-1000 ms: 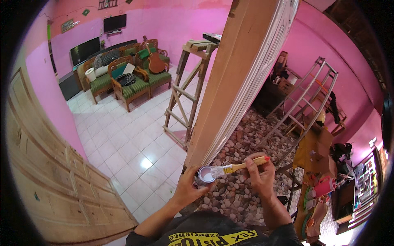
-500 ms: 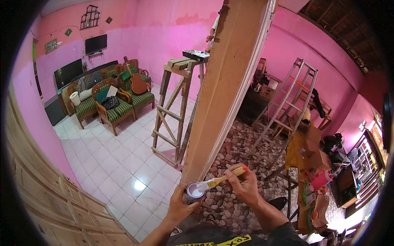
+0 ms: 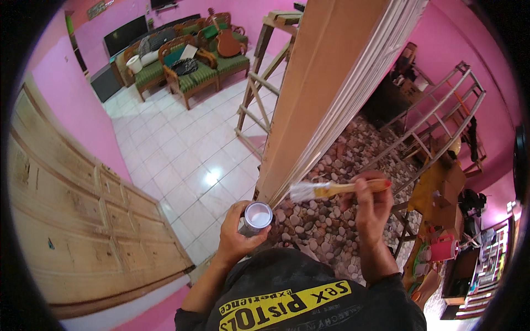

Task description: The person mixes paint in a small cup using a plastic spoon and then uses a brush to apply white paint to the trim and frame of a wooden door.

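My left hand (image 3: 236, 238) grips a small round tin of white paint (image 3: 257, 217) from below, held level in front of my chest. My right hand (image 3: 371, 199) pinches the wooden handle of a paintbrush (image 3: 326, 190) that lies level, its white bristles pointing left and hanging just above and to the right of the tin. Right behind the bristles rises a tall brown wooden partition (image 3: 317, 94), whose near edge is painted white in ribbed strips.
I look down from a height onto white floor tiles (image 3: 182, 160) and a pebble floor (image 3: 331, 220). A wooden ladder (image 3: 259, 83) leans left of the partition, a metal ladder (image 3: 436, 116) stands at right. A carved wooden door (image 3: 77, 220) lies lower left. Green chairs (image 3: 187, 71) stand far back.
The brush has come up out of the tin and to the right. The view tilted down, and the tin now sits a little lower against the pebble floor.
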Available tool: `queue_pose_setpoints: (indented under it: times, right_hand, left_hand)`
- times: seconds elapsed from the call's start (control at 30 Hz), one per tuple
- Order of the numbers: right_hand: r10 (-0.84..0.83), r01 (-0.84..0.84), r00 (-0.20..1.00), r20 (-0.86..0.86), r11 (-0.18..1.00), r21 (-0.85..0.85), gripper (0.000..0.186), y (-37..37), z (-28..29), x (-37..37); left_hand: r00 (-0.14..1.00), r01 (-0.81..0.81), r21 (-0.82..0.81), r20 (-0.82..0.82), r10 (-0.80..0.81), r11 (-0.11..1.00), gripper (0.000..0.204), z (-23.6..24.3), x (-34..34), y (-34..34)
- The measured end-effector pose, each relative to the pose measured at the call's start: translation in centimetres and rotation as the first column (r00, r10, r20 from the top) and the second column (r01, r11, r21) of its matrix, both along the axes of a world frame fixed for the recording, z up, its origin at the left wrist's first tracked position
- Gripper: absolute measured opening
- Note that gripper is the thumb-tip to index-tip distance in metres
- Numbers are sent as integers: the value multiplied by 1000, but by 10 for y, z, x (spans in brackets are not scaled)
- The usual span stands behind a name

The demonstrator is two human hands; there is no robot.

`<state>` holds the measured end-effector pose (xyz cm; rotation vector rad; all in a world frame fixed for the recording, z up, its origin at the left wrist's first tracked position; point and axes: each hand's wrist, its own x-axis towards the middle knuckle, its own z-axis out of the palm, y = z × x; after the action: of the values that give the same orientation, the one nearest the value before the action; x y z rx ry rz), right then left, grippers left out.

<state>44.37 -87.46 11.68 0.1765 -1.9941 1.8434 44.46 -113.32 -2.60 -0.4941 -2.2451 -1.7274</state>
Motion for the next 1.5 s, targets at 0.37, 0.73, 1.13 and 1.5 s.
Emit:
queue_pose_setpoints:
  times: [0.37,0.73,1.13,1.5]
  right_hand:
    - [62,-65,997,-55,997,-50,23,90,-9,-35]
    - [267,-262,963,45,961,-92,26,126,-30,-46]
    - [576,-559,813,86,813,-163,22,138,-25,-52]
    - [614,-618,781,120,730,292,11,110,-5,-49]
  left_hand:
    - [974,-209,46,100,204,977,69,-15,19,63]
    - [936,-335,32,126,328,942,69,-21,36,123]
    - [887,-454,55,127,444,890,70,-21,54,168]
    - [918,-394,30,58,392,919,69,0,49,170]
